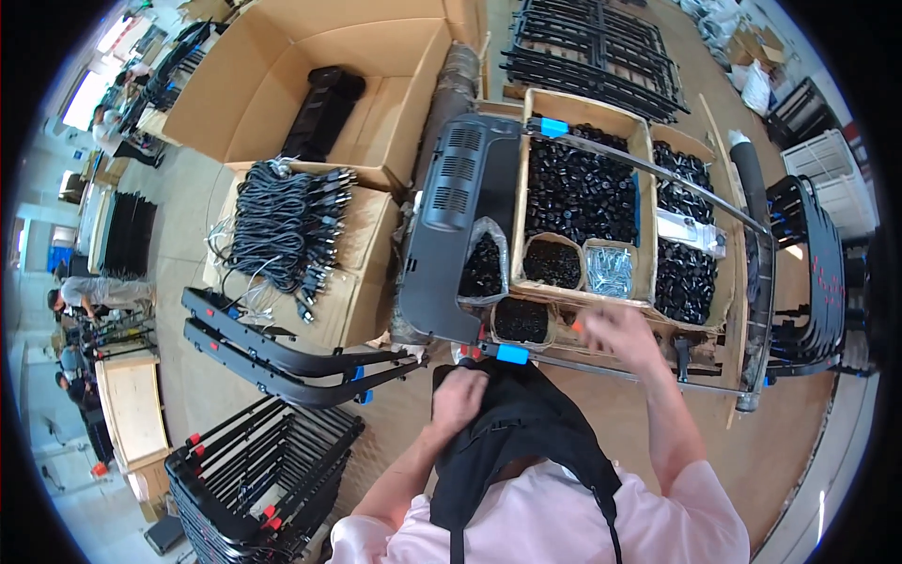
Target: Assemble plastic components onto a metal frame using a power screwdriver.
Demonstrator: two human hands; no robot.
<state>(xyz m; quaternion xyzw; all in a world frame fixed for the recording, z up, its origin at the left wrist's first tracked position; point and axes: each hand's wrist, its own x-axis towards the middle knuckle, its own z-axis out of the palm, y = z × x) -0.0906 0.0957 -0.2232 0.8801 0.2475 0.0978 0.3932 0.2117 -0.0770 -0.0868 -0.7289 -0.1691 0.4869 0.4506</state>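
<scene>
The right hand point(617, 336) is hovering near the screws point(609, 272) lying in the wooden tray point(650, 268), left hand point(459, 399) hanging near-left, I cannot tell if either grip is clenched, and hasty scooping might be spilling them.

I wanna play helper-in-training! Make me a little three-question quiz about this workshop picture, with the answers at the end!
1. True or false: the black cables lie on a cardboard box.
2. Which of the person's hands is nearer the silvery metal pieces: A, left; B, right; C, both equally near?
3. Fill in the colour: the person's shirt is pale ____.

Key:
1. True.
2. B, the right hand.
3. Pink.
</scene>
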